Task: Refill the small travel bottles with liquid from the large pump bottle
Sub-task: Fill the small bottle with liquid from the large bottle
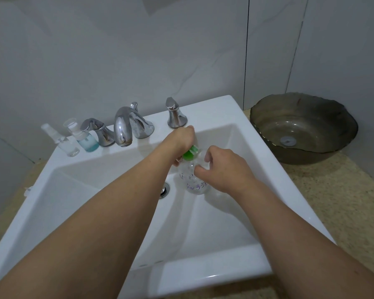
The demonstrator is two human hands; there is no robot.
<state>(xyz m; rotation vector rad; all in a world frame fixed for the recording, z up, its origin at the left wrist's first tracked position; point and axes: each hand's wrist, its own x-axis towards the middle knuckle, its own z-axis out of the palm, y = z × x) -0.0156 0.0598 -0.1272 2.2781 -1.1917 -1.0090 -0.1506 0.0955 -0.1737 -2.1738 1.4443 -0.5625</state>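
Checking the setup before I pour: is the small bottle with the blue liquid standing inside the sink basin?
No, the small blue bottle stands on the sink's back ledge, left of the faucet.

Sink (212, 108): white glazed ceramic, smooth and glossy. Faucet (123, 128) and both handles: polished chrome metal, mirror-bright, with dull spotting at the base. Large pump bottle (195, 182): clear plastic, printed lettering, glossy green plastic collar (190, 153). Small travel bottles (82, 139): transparent plastic, smooth. Bowl (302, 128): dark translucent glass, glossy. Countertop (343, 203): speckled beige stone, matt. Wall (117, 50): smooth grey tile, low sheen.
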